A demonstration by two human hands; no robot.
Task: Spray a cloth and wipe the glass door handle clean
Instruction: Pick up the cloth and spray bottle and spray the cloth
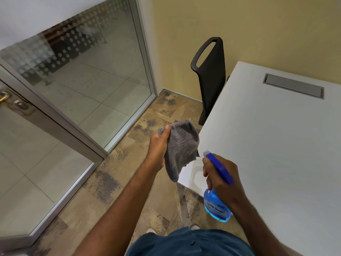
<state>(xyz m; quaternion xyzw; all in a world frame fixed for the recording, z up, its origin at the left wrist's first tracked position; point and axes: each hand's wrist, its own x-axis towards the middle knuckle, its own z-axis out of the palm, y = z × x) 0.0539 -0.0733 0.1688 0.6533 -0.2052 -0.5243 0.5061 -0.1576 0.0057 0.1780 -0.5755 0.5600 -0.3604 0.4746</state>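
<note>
My left hand (159, 146) grips a grey cloth (181, 146) that hangs down in front of me at mid-frame. My right hand (220, 175) holds a blue spray bottle (216, 206) just right of the cloth, its blue trigger head and nozzle (207, 154) pointing at the cloth from a short gap. The glass door (22, 163) stands at the far left. Its brass-coloured handle (4, 97) and a metal lock plate (21, 105) show at the left edge, partly cut off.
A fixed glass panel (96, 80) with a dotted frosted band fills the upper left in a metal frame. A white table (276, 145) with a grey cable hatch (294, 87) is on the right. A black chair (212, 80) stands behind it by the yellow wall.
</note>
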